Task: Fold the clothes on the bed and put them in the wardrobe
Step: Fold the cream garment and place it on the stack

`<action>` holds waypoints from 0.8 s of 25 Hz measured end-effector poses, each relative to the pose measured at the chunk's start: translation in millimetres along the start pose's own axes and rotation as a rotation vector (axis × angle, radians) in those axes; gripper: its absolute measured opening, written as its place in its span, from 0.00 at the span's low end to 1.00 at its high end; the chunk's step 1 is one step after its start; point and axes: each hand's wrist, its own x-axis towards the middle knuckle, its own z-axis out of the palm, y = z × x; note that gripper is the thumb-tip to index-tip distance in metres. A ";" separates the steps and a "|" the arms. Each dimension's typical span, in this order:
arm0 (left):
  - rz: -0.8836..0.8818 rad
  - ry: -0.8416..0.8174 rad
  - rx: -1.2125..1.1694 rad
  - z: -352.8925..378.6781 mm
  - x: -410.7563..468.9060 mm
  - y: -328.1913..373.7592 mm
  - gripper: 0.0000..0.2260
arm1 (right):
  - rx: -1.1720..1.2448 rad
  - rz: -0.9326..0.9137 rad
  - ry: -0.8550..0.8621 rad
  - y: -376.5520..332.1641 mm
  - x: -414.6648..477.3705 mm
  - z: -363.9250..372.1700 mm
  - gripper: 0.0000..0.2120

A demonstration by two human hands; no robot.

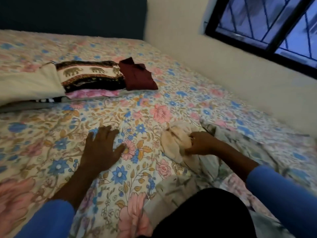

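Note:
The bed [120, 109] wears a floral sheet in pink, blue and tan. My right hand [199, 143] grips a crumpled cream garment [176, 140] lying at the right of the bed. My left hand [101, 146] rests flat on the sheet with spread fingers, holding nothing. Further back sits a folded maroon garment [137, 74], touching an elephant-print cloth [89, 74] that lies on a pink floral piece [92, 93]. A pale floral garment [214, 165] lies rumpled under and beside my right forearm.
A cream blanket or pillow [25, 83] lies at the left, over a black-and-white cloth. A dark headboard [73, 14] stands at the far end. The white wall [214, 66] and a barred window [267, 23] run along the right side.

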 end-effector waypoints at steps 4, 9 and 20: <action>-0.026 0.012 -0.029 0.1 -2.2 2.3 0.32 | 0.277 -0.053 0.315 20.6 -4.5 21.5 0.12; -0.110 0.064 -0.370 -10.5 -4.7 7.1 0.25 | 0.899 -0.246 0.518 -75.2 -2.2 -27.6 0.11; -1.045 0.367 -1.626 -53.4 -4.4 -6.1 0.19 | 0.038 -0.662 0.035 -162.9 33.5 31.8 0.36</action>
